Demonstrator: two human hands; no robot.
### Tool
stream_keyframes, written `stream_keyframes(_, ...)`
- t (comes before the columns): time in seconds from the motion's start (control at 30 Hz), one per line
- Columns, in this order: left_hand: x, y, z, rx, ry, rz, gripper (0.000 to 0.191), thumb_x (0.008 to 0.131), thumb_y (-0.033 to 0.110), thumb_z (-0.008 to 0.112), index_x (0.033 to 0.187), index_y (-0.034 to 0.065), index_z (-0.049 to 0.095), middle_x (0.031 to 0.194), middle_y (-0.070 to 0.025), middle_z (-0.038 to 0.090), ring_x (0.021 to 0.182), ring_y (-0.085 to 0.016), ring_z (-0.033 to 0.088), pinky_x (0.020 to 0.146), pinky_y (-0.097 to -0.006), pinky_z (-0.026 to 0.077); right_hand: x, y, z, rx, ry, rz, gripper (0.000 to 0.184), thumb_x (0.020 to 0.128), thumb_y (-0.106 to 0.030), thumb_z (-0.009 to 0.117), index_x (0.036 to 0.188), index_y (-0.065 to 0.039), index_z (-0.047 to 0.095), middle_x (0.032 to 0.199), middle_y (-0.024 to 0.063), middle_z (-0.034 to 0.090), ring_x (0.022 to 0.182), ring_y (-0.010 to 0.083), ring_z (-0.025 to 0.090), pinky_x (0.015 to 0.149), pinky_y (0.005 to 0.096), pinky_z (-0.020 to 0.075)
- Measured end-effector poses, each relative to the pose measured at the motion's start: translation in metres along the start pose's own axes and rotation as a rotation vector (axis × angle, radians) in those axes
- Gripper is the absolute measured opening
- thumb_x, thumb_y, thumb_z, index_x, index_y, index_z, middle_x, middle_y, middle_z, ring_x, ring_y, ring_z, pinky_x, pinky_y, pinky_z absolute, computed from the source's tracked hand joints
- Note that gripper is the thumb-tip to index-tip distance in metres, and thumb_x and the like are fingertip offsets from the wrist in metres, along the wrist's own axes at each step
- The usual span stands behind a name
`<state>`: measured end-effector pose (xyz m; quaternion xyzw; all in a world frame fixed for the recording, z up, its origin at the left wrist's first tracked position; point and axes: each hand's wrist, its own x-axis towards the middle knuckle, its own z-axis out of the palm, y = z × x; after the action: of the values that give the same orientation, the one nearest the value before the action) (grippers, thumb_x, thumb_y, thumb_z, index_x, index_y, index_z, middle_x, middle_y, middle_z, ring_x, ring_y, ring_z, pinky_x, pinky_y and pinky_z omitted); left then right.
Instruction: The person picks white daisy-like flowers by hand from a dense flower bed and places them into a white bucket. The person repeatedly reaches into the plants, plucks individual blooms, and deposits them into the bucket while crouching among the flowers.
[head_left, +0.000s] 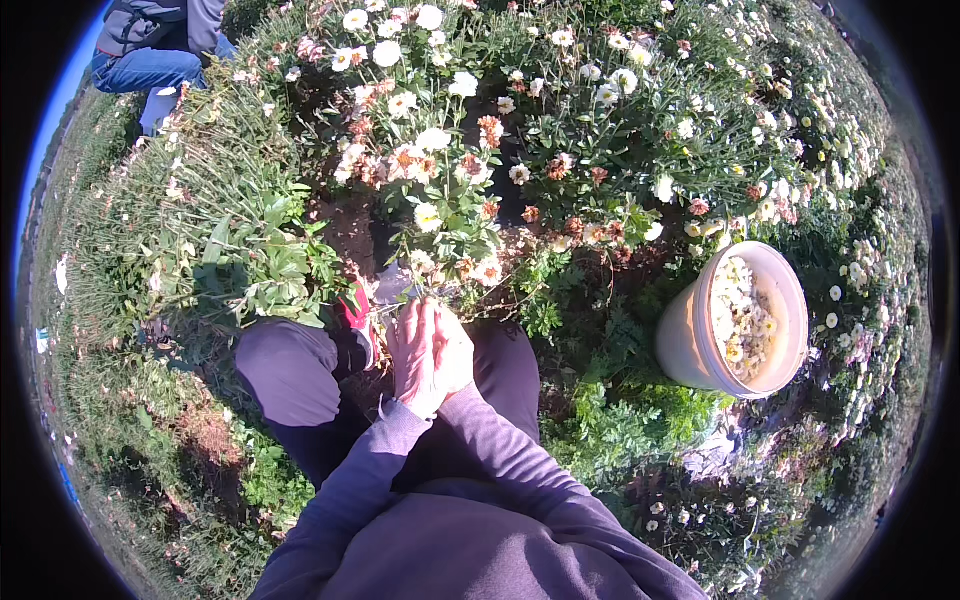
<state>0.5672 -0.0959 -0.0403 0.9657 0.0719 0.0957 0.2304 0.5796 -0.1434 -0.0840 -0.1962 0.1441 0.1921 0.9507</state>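
Note:
My left hand (412, 360) and my right hand (454, 352) are pressed together between my knees, backs up and fingers pointing away from me. Whether anything lies between the palms is hidden. Just past the fingertips stand white chrysanthemum-like flowers (427, 217) on leafy stems, with withered brown-pink blooms (489, 271) among them. To my right a pale plastic bucket (679, 341) leans among the plants, its mouth tilted towards me. Picked flower heads (739, 319), cream and yellowish, lie inside it.
My bent knees (292, 371) flank the hands, and a red shoe (358, 311) shows beside the left one. Another person in blue jeans (150, 69) is at the upper left. Dense flowering plants (630, 112) spread ahead; green foliage (637, 420) grows below the bucket.

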Motion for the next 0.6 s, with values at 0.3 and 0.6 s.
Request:
stream_keyframes(0.3,-0.008,-0.019,-0.002,-1.163,-0.256,-0.751,0.023,0.085,0.020,0.047,0.099,0.0013,0.050,0.076,-0.0111,0.058,0.055,-0.022,0.055,0.053,-0.0349,0.047,-0.038,-0.050,-0.024,-0.283,-0.121,0.236,0.018,0.078,-0.012,0.057,0.088,0.002,0.060,0.073,0.0076,0.062,0.057,0.0098,0.056,0.044,0.0181,0.0410)
stream_keyframes(0.6,-0.029,-0.018,-0.001,-1.695,-0.312,-0.992,0.028,0.089,0.032,0.040,0.088,0.0069,0.053,0.042,0.0027,0.027,0.031,-0.008,0.023,0.030,-0.0238,0.020,-0.094,-0.070,-0.038,-0.286,-0.205,0.583,0.014,0.076,-0.014,0.059,0.079,-0.001,0.061,0.066,0.0056,0.058,0.048,0.0074,0.051,0.037,0.0170,0.0365)
